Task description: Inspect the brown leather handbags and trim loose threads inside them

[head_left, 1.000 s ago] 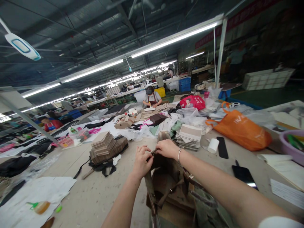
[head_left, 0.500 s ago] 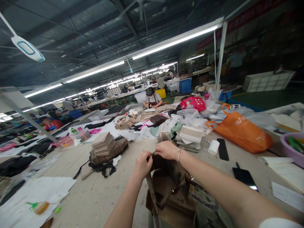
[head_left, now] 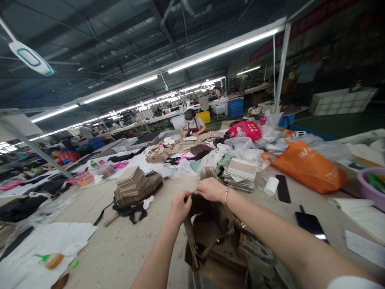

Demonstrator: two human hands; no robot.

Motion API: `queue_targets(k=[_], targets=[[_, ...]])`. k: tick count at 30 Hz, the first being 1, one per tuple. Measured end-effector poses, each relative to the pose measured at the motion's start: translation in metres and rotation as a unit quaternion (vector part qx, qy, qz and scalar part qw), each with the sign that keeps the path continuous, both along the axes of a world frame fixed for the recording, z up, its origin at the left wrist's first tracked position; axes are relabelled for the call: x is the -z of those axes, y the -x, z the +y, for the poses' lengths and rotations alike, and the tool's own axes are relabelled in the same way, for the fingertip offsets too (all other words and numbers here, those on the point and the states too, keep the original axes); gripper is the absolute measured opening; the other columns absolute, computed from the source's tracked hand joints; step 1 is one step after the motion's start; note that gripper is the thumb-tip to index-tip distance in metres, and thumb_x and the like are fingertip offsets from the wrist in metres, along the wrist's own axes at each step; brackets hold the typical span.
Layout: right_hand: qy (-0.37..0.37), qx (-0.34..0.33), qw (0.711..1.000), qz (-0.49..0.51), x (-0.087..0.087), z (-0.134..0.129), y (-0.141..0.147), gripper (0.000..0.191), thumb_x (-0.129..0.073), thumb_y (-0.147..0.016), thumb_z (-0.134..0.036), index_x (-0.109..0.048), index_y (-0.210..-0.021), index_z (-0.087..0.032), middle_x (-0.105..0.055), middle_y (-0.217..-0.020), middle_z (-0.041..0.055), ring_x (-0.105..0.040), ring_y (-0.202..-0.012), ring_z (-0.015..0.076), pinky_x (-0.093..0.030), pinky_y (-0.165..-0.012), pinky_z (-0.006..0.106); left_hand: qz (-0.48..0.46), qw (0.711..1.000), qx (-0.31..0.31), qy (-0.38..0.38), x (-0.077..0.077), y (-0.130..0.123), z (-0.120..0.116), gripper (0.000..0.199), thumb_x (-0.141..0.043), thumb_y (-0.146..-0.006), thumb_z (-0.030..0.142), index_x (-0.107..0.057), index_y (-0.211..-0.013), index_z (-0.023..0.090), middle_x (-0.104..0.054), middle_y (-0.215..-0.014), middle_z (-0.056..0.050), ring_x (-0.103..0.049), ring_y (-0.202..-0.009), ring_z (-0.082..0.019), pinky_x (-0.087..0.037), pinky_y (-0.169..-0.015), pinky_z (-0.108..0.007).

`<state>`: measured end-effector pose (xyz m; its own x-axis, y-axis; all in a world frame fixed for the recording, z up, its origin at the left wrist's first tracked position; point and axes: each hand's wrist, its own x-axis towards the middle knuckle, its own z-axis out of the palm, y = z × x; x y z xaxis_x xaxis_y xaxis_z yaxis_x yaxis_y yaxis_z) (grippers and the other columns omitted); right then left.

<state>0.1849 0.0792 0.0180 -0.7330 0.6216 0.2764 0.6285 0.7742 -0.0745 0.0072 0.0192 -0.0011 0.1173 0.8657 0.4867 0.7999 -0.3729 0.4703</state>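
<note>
Firstly, noted at closest range a brown fabric bag (head_left: 210, 228), open-mouthed, lying below the hands and toward the wearer, with its lower part cut off by the bottom of the view. Judged to run lengthwise from the fingers back toward the body. Found at the far rim the left hand (head_left: 179, 206), pinching the edge between thumb and fingers, and just beside it the right hand (head_left: 211, 189), gripping the same edge from above. Could not confirm the right thumb's place. Observed the right forearm crossing above the bag's right side, the left forearm passing outside it; hence rated the right arm nearer the mouth. Unable to see the near edge of the tabletop (head_left: 144, 249).

Judged roomiest to the left, as far as a white sheet (head_left: 33, 241) and a stack of brown pieces (head_left: 135, 186). Assessed as tighter to the right, past the forearm, with a black phone (head_left: 312, 225), a white roll (head_left: 271, 186) and, just beyond the right hand, a stack of pale boards (head_left: 240, 173). Recorded farther off an orange bag (head_left: 306, 166) and, across the work surface, a co-worker (head_left: 193, 125) in an apron.
</note>
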Motion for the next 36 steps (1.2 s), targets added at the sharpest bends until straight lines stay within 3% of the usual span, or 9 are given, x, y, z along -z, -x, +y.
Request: queue_targets(k=[6, 10, 15, 20, 26, 36], targets=[[0.002, 0.006, 1.000, -0.009, -0.004, -0.002, 0.000, 0.035, -0.044, -0.092, -0.041, -0.070, -0.086, -0.017, -0.068, -0.086, 0.0079, -0.061, -0.082, 0.0199, -0.040, -0.067, 0.027, -0.005, 1.000, -0.003, 0.011, -0.001, 0.002, -0.001, 0.011, -0.053, -0.077, 0.012, -0.054, -0.068, 0.018, -0.067, -0.083, -0.003, -0.061, -0.081, -0.014, -0.045, -0.075, -0.026], [-0.001, -0.029, 1.000, -0.012, -0.013, -0.006, 0.004, 0.038, -0.059, -0.080, -0.052, -0.068, -0.100, -0.021, -0.067, -0.088, 0.0068, -0.060, -0.085, 0.0220, -0.041, -0.074, 0.029, -0.009, 1.000, -0.010, 0.021, -0.001, 0.000, 0.001, 0.010, -0.053, -0.076, 0.012, -0.056, -0.070, 0.018, -0.066, -0.080, -0.002, -0.060, -0.079, -0.015, -0.045, -0.074, -0.027], [0.006, -0.012, 1.000, -0.009, -0.011, -0.006, 0.017, 0.021, -0.053, -0.087, -0.032, -0.070, -0.091, -0.020, -0.067, -0.086, 0.0068, -0.061, -0.081, 0.0193, -0.042, -0.070, 0.027, -0.035, 0.999, -0.016, 0.037, 0.000, 0.003, 0.000, 0.007, -0.054, -0.077, 0.013, -0.056, -0.081, 0.019, -0.066, -0.082, -0.001, -0.063, -0.080, -0.014, -0.047, -0.075, -0.025], [0.015, -0.004, 1.000, 0.002, 0.000, 0.001, 0.018, 0.022, -0.052, -0.089, -0.032, -0.071, -0.091, -0.022, -0.068, -0.087, 0.0040, -0.061, -0.082, 0.0175, -0.041, -0.065, 0.025, -0.088, 0.989, -0.024, 0.113, -0.006, 0.011, -0.005, 0.032, -0.066, -0.072, 0.018, -0.052, -0.101, 0.018, -0.066, -0.104, -0.004, -0.066, -0.088, -0.013, -0.050, -0.078, -0.024], [0.020, 0.002, 1.000, 0.011, 0.002, 0.005, 0.016, 0.024, -0.051, -0.089, -0.033, -0.072, -0.089, -0.022, -0.067, -0.085, 0.0041, -0.061, -0.080, 0.0174, -0.040, -0.065, 0.025, 0.004, 0.986, -0.079, 0.147, -0.014, 0.014, -0.003, 0.014, -0.066, -0.074, 0.023, -0.069, -0.087, 0.020, -0.072, -0.082, -0.003, -0.065, -0.079, -0.018, -0.048, -0.075, -0.029], [0.028, -0.010, 0.999, 0.033, 0.006, 0.007, 0.015, 0.022, -0.052, -0.088, -0.032, -0.071, -0.089, -0.021, -0.066, -0.083, 0.0043, -0.060, -0.079, 0.0166, -0.041, -0.068, 0.025, 0.026, 0.984, -0.101, 0.143, -0.009, 0.015, 0.001, 0.015, -0.060, -0.079, 0.022, -0.073, -0.087, 0.025, -0.073, -0.088, -0.001, -0.065, -0.083, -0.016, -0.046, -0.078, -0.026]])
